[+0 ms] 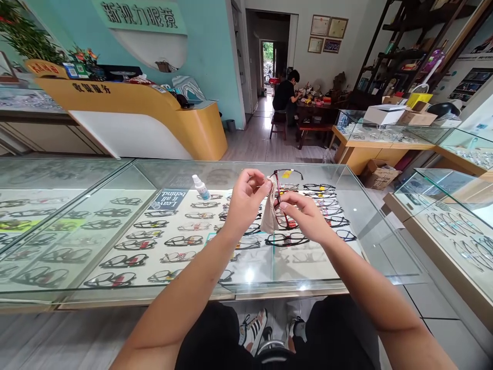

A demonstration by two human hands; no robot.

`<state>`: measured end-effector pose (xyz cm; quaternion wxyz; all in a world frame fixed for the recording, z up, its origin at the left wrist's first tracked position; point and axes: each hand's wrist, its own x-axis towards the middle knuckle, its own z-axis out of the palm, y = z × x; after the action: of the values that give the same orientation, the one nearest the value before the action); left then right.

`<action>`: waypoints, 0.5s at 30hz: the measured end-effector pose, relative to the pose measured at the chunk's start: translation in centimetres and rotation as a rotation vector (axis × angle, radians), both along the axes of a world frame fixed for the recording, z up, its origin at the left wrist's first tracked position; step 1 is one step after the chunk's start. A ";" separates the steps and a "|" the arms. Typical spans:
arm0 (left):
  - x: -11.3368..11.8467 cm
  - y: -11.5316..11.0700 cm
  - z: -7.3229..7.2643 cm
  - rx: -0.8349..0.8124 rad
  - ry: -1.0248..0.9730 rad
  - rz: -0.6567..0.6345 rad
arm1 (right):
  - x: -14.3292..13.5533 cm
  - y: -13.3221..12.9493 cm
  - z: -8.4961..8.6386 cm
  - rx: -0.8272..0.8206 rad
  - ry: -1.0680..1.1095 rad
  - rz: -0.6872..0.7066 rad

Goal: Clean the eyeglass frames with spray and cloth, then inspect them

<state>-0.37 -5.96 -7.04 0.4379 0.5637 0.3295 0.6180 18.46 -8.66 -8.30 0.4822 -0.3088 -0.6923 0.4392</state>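
Head view: a pair of glasses (278,188) with a dark red rim is held up between the two hands, above the glass counter (327,272). Thumb and finger of the left hand (248,194) are pinched at the upper edge of a beige cloth (269,221); whether the rim is also gripped there cannot be told. By the right hand (302,210) the glasses are clamped, with thumb and fingers closed about the rim, lower than the left fingertips. The cloth is draped between the hands, along the rim's left side.

For the wiping that seems to be in hand, the rim is best steadied close to the lens being rubbed, so that the bridge is not twisted. Light pressure should be enough, and the thin arm (289,170) is best left unloaded.

The long axis of the front is set nearly upright in the view, its upper end near the left fingertips, its lower end below the right thumb. From the upper end, the arm is pointed rightward, above the right hand.
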 end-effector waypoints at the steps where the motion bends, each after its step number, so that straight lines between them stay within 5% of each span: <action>1: 0.1 -0.1 0.0 0.000 -0.001 0.017 | -0.1 0.0 0.0 0.009 -0.005 0.002; 9: -0.2 0.0 0.4 -0.145 0.065 0.076 | -0.2 -0.4 0.0 0.038 -0.056 -0.005; 15: -1.6 0.4 0.8 -0.301 0.253 -0.212 | -0.3 -0.8 0.2 0.014 -0.091 -0.027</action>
<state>-1.95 -5.61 -6.26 0.5348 0.5964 0.4094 0.4368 18.19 -9.49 -8.10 0.4583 -0.3344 -0.7124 0.4131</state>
